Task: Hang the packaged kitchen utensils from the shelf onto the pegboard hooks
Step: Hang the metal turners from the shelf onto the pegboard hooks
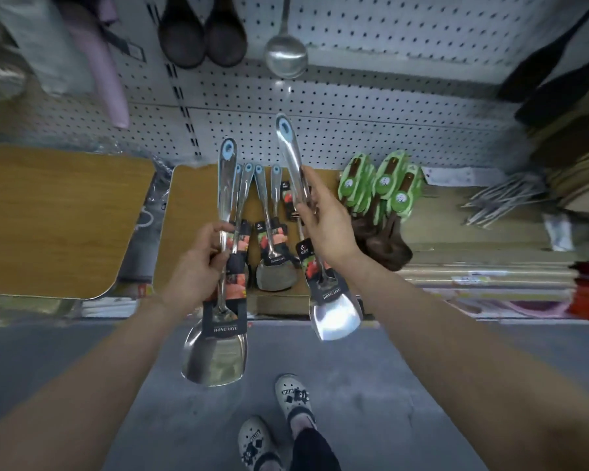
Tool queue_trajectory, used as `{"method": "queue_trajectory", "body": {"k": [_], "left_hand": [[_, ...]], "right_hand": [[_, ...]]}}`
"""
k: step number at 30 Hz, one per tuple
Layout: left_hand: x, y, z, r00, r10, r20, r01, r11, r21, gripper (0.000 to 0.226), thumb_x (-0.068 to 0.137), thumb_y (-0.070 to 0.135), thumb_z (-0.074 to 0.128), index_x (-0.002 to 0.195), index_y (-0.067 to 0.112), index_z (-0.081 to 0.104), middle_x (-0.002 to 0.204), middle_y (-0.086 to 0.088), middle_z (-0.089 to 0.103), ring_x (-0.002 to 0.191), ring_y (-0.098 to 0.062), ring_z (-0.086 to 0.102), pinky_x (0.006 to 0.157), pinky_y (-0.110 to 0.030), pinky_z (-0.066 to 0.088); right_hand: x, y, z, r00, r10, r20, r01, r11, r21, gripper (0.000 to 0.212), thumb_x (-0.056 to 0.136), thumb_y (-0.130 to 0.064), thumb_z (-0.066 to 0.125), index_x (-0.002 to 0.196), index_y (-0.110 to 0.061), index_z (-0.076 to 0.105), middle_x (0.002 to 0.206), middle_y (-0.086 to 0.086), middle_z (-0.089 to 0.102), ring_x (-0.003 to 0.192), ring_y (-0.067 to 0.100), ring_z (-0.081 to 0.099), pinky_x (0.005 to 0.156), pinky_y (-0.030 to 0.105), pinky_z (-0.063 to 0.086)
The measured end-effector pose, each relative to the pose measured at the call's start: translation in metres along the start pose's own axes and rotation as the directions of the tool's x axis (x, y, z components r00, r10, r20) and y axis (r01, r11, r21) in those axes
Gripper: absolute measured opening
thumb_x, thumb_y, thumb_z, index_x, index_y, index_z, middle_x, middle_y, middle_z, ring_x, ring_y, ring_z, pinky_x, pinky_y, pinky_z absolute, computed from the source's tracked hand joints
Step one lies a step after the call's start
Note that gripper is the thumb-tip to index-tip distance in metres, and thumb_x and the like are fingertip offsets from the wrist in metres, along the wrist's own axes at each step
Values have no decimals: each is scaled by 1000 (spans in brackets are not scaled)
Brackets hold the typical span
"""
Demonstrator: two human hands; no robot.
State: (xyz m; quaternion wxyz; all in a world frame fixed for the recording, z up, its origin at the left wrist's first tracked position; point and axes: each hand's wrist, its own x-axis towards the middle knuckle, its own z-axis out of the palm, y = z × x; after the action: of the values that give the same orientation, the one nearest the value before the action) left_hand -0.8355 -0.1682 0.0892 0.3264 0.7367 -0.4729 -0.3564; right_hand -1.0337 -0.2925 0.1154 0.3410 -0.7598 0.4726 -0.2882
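Two steel spatulas are held up in front of a white pegboard (371, 107), one in each hand, above the front edge of a shelf (279, 305). At far left, a pale pink roll (108, 79) hangs against the board, and below it a wooden cutting board (55, 219) lies on the shelf in clear wrap. Two dark spoons (203, 35) and a steel ladle (285, 54) hang from the pegboard higher up, above the held utensils. The left hand (198, 263) has its fingers clenched around the handle of the left spatula (218, 334), just above its black printed card sleeve; the blade points down toward the grey floor and the blue-ended handle points up at the board. Behind this hand, more packaged spatulas (269, 232) of the same kind lie on a second wooden board on the shelf, partly hidden by the hand and the held utensil. The right hand (327, 226) grips the handle of the right spatula (334, 314) between fingers and thumb, holding it tilted so that its blue tip lies close to the pegboard holes; contact with the board cannot be judged. To the right, green-carded wooden utensils (385, 188) lie on the shelf, then a loose bundle of grey metal hooks (500, 198). Dark-handled utensils (558, 73) hang at the far right edge. Below, the person's pale clogs (276, 419) stand on the floor.
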Motion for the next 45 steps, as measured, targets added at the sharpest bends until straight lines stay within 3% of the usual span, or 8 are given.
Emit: {"method": "queue_trajectory", "body": {"k": [4, 7, 12, 18, 24, 30, 38, 45], "left_hand": [[-33, 41, 4, 997, 47, 61, -47, 999, 3, 62, 98, 4, 51, 124, 58, 34, 94, 14, 58, 79, 0, 58, 54, -16, 48], [-54, 71, 7, 994, 90, 64, -93, 995, 41, 66, 96, 6, 55, 128, 61, 33, 96, 18, 52, 71, -9, 60, 48, -27, 58], [-77, 109, 14, 982, 164, 94, -168, 985, 36, 61, 97, 12, 51, 129, 61, 35, 94, -6, 61, 77, -41, 66, 54, -53, 58], [-82, 152, 18, 961, 271, 49, -274, 960, 63, 55, 97, 15, 54, 122, 61, 38, 93, 1, 59, 52, -11, 63, 42, -27, 53], [-75, 192, 26, 930, 364, 59, -368, 917, 155, 48, 95, 21, 58, 128, 51, 40, 90, 9, 59, 69, -9, 61, 59, -38, 61], [-53, 227, 54, 915, 400, 46, -402, 903, 154, 51, 94, 20, 61, 117, 58, 37, 86, -1, 65, 70, -18, 67, 56, -33, 60], [-19, 274, 87, 918, 396, -18, -390, 910, 143, 50, 94, 18, 60, 116, 57, 37, 82, -3, 65, 79, -30, 69, 62, -46, 59], [4, 285, 95, 922, 384, -50, -374, 917, 139, 47, 95, 15, 60, 121, 49, 41, 83, -1, 64, 79, -30, 68, 67, -50, 59]], "right_hand": [[-42, -18, -51, 998, -27, -49, 24, 998, -60, 68, 98, -7, 56, 156, -32, 29, 129, 10, 58, 98, 13, 59, 97, 46, 50], [-69, -27, -90, 991, -47, -127, 34, 994, -100, 71, 98, -9, 58, 155, -40, 27, 143, 4, 51, 85, -4, 51, 96, 46, 53], [-100, -42, -148, 978, -14, -207, -9, 994, -109, 76, 95, -1, 57, 155, -36, 27, 141, 4, 49, 92, 19, 56, 93, 53, 53], [-115, -54, -192, 937, -53, -345, -4, 987, -163, 75, 95, -4, 58, 156, -35, 26, 132, 6, 54, 90, 19, 54, 90, 44, 50], [-109, -52, -234, 909, -108, -403, 20, 976, -217, 72, 97, -12, 58, 154, -41, 25, 120, 5, 58, 83, 23, 61, 81, 46, 52], [-84, -39, -286, 899, -127, -419, 41, 977, -210, 76, 94, -6, 61, 152, -42, 28, 122, -4, 53, 82, 12, 59, 82, 41, 53], [-29, -14, -335, 935, -154, -319, 99, 978, -181, 75, 94, -5, 61, 144, -52, 30, 122, -3, 51, 79, 17, 70, 79, 48, 58], [-4, -6, -333, 929, -247, -274, 210, 965, -157, 81, 94, -3, 61, 144, -56, 27, 141, -8, 52, 95, 8, 68, 88, 42, 58]]}}
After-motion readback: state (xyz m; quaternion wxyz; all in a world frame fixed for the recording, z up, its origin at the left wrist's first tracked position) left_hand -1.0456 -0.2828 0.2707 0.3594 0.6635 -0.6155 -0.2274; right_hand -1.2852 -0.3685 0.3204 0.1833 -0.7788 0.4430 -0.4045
